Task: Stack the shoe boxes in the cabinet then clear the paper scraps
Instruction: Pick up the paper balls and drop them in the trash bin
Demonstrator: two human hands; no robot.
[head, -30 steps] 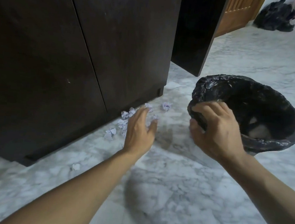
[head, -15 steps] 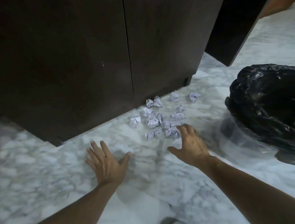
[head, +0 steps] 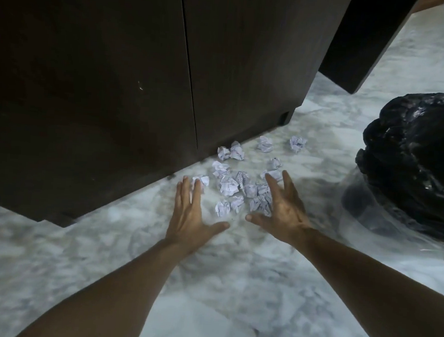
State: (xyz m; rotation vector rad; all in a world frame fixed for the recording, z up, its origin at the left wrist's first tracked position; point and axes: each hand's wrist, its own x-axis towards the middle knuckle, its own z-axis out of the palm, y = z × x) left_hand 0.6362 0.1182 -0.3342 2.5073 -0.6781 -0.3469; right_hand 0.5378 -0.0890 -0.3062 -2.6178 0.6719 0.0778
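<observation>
Several crumpled white paper scraps (head: pixel 228 186) lie on the marble floor at the foot of the dark wooden cabinet (head: pixel 143 69), whose doors are closed. My left hand (head: pixel 189 213) lies flat with straight fingers at the left edge of the pile, its fingertips by one scrap. My right hand (head: pixel 282 210) is spread at the right edge of the pile, fingers over the nearest scraps. Neither hand holds anything. No shoe boxes are in view.
A bin lined with a black plastic bag (head: pixel 418 162) stands on the floor to the right of the scraps. A second dark cabinet panel (head: pixel 364 38) stands behind it. White-grey marble floor (head: pixel 219 287) stretches toward me.
My left hand has moved forward and right to the pile's left edge. My right hand has spread wider at the pile's right side. The view has shifted slightly.
</observation>
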